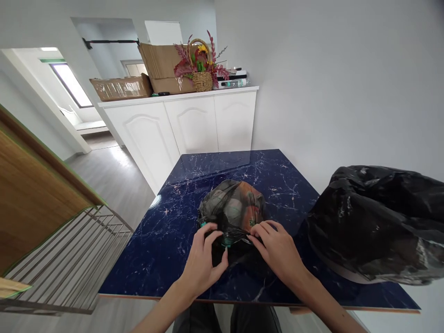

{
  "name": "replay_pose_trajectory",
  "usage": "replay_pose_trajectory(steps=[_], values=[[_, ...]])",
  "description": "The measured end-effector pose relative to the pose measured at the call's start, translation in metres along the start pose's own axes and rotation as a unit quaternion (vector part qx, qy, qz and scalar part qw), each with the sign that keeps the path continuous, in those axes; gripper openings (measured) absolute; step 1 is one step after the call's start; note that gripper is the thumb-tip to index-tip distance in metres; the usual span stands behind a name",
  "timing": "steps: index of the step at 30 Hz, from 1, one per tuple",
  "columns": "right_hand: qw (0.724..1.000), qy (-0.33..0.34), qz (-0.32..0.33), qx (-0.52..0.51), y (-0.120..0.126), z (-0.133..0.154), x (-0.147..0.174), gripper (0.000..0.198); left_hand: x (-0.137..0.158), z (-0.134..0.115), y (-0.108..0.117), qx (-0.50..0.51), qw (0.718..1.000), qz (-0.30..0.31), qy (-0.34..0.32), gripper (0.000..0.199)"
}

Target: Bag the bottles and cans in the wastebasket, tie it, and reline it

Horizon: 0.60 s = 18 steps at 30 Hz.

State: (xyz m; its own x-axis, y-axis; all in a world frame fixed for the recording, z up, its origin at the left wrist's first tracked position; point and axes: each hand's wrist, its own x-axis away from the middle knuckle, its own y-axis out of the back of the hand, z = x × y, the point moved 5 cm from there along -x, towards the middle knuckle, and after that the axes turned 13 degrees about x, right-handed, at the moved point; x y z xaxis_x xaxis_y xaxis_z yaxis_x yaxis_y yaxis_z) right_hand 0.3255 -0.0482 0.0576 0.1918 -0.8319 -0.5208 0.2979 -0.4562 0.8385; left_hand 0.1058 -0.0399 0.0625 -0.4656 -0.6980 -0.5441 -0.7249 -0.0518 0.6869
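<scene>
A thin, see-through black plastic bag (229, 206) bulges with orange, grey and pale contents that I cannot make out. It lies on the dark blue marbled table (159, 259), and bits of teal show along its near side. My left hand (207, 259) is at the bag's near left edge, fingers curved and apart, fingertips touching the plastic, with a gap between thumb and forefinger. At the near right edge, my right hand (275, 243) pinches the bag's plastic between thumb and fingers.
A bin lined with a black bag (374, 222) stands at the table's right. Behind the table is a white cabinet (194, 122) bearing cardboard boxes (121, 88) and a flower basket (202, 81). To the left are a metal rack (76, 259) and a wooden panel (38, 185).
</scene>
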Motion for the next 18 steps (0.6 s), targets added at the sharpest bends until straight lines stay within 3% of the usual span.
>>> replay_pose_trajectory(steps=[3,5,7,12,18], values=[[0.99,-0.087,-0.011,-0.112,0.005,-0.006,-0.009,0.023,0.002,-0.003,-0.006,-0.035,0.999,0.035,-0.007,0.016],[0.965,-0.147,-0.018,-0.218,0.006,-0.007,-0.014,0.026,-0.003,-0.003,-0.014,-0.062,0.997,0.051,0.01,0.018],[0.933,-0.171,-0.02,-0.316,0.004,-0.003,-0.019,0.029,-0.01,0.001,-0.02,-0.098,0.994,0.043,0.034,0.032],[0.889,-0.149,0.017,-0.432,-0.003,0.024,-0.019,0.031,-0.021,0.021,-0.033,-0.149,0.982,0.069,0.099,0.061],[0.856,-0.055,0.162,-0.488,0.003,0.065,0.0,0.023,-0.026,0.038,-0.031,-0.167,0.953,0.17,0.186,0.092]])
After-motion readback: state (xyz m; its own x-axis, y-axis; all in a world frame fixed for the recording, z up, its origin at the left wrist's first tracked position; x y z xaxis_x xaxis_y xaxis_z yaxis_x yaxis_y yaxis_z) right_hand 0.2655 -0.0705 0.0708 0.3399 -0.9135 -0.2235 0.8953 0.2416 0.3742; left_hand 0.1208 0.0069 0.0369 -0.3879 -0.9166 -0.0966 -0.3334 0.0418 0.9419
